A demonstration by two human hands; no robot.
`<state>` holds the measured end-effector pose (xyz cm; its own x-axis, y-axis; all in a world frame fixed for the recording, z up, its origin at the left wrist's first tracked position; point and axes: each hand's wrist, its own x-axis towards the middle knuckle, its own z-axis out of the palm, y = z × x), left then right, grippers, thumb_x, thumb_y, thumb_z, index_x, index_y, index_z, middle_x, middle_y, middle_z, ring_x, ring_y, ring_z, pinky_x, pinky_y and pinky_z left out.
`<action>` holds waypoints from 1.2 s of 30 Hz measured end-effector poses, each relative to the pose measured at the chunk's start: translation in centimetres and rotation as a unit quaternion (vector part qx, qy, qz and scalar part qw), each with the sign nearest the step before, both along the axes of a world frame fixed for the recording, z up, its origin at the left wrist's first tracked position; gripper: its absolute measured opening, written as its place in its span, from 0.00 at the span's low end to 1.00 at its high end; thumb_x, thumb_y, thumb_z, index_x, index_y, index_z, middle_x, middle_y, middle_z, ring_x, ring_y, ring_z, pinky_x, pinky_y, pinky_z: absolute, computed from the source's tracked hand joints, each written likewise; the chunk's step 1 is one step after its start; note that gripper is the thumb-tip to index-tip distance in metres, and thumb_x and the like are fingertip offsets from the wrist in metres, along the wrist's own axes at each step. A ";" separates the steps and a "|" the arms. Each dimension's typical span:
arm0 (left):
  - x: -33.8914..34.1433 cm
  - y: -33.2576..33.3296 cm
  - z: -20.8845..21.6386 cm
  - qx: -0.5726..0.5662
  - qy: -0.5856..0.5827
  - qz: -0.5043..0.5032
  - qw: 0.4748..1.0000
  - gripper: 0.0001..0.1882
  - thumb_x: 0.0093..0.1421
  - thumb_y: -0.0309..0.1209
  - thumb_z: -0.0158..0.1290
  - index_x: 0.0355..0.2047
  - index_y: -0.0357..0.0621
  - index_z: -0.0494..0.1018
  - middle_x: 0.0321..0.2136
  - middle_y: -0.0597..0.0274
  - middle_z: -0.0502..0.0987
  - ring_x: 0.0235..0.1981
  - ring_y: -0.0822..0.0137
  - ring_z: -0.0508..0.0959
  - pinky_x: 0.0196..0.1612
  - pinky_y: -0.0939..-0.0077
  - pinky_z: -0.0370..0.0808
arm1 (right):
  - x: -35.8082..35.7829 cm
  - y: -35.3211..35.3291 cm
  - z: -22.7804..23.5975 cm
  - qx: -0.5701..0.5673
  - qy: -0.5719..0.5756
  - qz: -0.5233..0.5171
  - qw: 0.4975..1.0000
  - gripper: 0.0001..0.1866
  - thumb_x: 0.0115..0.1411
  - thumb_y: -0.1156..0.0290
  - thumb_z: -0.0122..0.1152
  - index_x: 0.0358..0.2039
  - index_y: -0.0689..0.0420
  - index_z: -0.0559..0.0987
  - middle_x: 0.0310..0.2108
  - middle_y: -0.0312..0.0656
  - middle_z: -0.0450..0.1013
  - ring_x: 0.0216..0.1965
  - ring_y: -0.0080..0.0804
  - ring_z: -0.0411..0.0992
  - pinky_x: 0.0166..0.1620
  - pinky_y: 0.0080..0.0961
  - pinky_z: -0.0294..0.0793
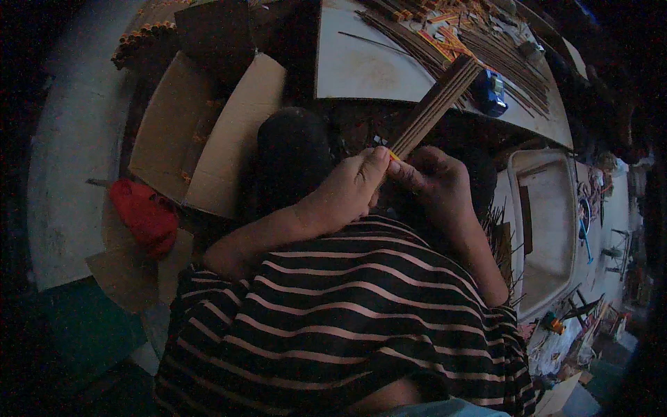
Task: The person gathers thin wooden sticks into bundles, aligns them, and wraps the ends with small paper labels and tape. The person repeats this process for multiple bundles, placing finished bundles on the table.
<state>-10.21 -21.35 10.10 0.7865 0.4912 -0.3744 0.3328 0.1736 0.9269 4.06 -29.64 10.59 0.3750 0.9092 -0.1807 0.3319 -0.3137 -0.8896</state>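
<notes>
In front of my lap, a bundle of brown incense sticks (438,104) slants up to the right, toward the table. My left hand (353,182) is closed round its near end, thumb on top. A small yellow and red paper band (394,156) shows at that end, by my left thumb. My right hand (436,179) is closed beside it, thumb and fingers pressed at the band and the sticks' side. The lower end of the bundle is hidden by my hands.
Ahead stands a white-topped table (368,66) with loose sticks (511,87), yellow-red wrappers (445,35) and a blue device (492,92). An open cardboard box (233,139) is at left, near a red cloth (144,217). A pale plastic tub (552,243) lies at right.
</notes>
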 end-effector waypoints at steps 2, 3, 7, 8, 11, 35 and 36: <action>0.2 -0.1 -0.1 0.013 0.003 0.008 1.000 0.23 0.63 0.47 0.27 0.36 0.41 0.65 0.14 0.68 0.63 0.11 0.78 0.62 0.15 0.86 0.62 | -0.4 -0.1 0.1 0.009 -0.011 0.010 1.000 0.14 0.51 0.64 0.59 0.28 0.64 0.75 0.20 0.35 0.69 0.22 0.19 0.64 0.26 0.15 0.64; 0.2 -0.1 -0.1 0.020 0.010 0.010 1.000 0.24 0.62 0.48 0.27 0.36 0.41 0.65 0.15 0.68 0.63 0.11 0.79 0.62 0.15 0.86 0.62 | -0.6 -0.2 0.0 0.018 0.005 0.004 1.000 0.13 0.53 0.65 0.58 0.28 0.65 0.75 0.20 0.35 0.70 0.22 0.18 0.64 0.26 0.15 0.64; 0.2 -0.3 0.0 0.086 -0.017 0.037 0.995 0.24 0.63 0.47 0.28 0.35 0.39 0.66 0.20 0.64 0.67 0.17 0.76 0.67 0.22 0.84 0.67 | -1.8 -0.3 0.8 0.034 0.051 -0.007 0.998 0.12 0.55 0.68 0.54 0.31 0.66 0.74 0.23 0.45 0.73 0.25 0.26 0.71 0.29 0.20 0.70; 0.3 -0.3 -0.4 0.096 -0.035 0.041 0.994 0.24 0.63 0.46 0.29 0.36 0.36 0.66 0.23 0.59 0.69 0.23 0.70 0.69 0.28 0.80 0.67 | -2.0 -0.3 0.7 0.038 0.053 -0.011 0.998 0.12 0.56 0.68 0.54 0.31 0.66 0.74 0.24 0.45 0.73 0.26 0.25 0.71 0.29 0.20 0.70; 0.3 0.0 -1.4 0.131 -0.066 0.044 0.988 0.24 0.63 0.43 0.30 0.38 0.31 0.65 0.29 0.48 0.72 0.35 0.57 0.72 0.41 0.72 0.67 | -2.3 -0.3 0.3 0.052 0.059 -0.020 0.997 0.13 0.56 0.68 0.53 0.32 0.67 0.73 0.26 0.44 0.73 0.27 0.24 0.70 0.30 0.20 0.70; -0.9 -0.7 0.2 -0.027 -0.122 -0.062 0.990 0.32 0.62 0.45 0.31 0.59 0.49 0.32 0.22 0.67 0.62 0.16 0.78 0.62 0.18 0.86 0.64 | -2.0 -1.5 -3.4 0.219 0.422 0.027 0.879 0.16 0.51 0.70 0.58 0.38 0.65 0.68 0.34 0.44 0.71 0.29 0.34 0.72 0.35 0.27 0.73; -0.7 -0.8 0.6 -0.034 -0.127 -0.054 0.990 0.33 0.62 0.47 0.32 0.59 0.45 0.34 0.20 0.67 0.62 0.17 0.79 0.62 0.19 0.87 0.64 | -2.0 -1.5 -2.7 0.221 0.446 0.041 0.866 0.17 0.50 0.71 0.58 0.39 0.65 0.68 0.34 0.44 0.71 0.29 0.34 0.72 0.36 0.27 0.73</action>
<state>-10.95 -22.18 10.72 0.9062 0.3793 -0.1867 0.1097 0.2155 0.9703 2.11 -31.16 7.88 0.1962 0.9805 0.0066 -0.5449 0.1147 -0.8306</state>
